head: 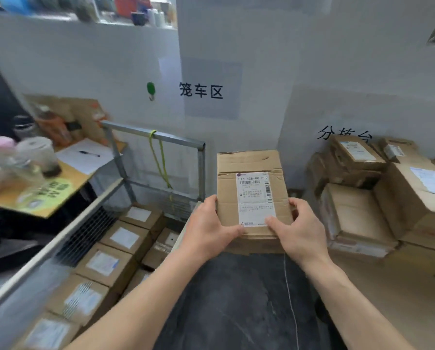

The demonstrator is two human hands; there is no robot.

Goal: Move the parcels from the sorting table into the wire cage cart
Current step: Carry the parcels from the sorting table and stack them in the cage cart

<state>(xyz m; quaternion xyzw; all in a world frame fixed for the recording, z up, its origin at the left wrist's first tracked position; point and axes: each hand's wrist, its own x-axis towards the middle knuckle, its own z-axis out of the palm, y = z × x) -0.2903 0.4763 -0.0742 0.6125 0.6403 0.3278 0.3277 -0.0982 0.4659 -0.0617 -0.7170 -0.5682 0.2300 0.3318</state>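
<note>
Head view. One brown cardboard parcel (pixel 251 195) is held in both hands at the centre of the frame, over the far edge of the dark bench (pixel 236 299). Whether its underside rests on the bench or is clear of it cannot be told. A white shipping label (pixel 255 198) with barcodes faces up on its top.

The left hand (pixel 211 226) grips the parcel's near left corner, with the thumb laid on the top face and the fingers (pixel 210 200) curled against the left side. The right hand (pixel 297 231) grips the near right corner. Its thumb presses on the lower edge of the label and the other fingers wrap the right side.

The wire cage cart (pixel 150 136) stands to the left of the bench, its grey metal rail and mesh wall in view. Labelled boxes (pixel 105 263) lie inside it in close rows. A yellow-green cord (pixel 158 160) hangs from the top rail.

Stacked parcels (pixel 358 213) sit at the right against the wall, just beside the held parcel.

A yellow-topped side desk (pixel 47 195) at far left carries blurred cups, bottles and a sheet of paper with a pen. Black characters (pixel 200 90) are marked on the wall above the cart.
</note>
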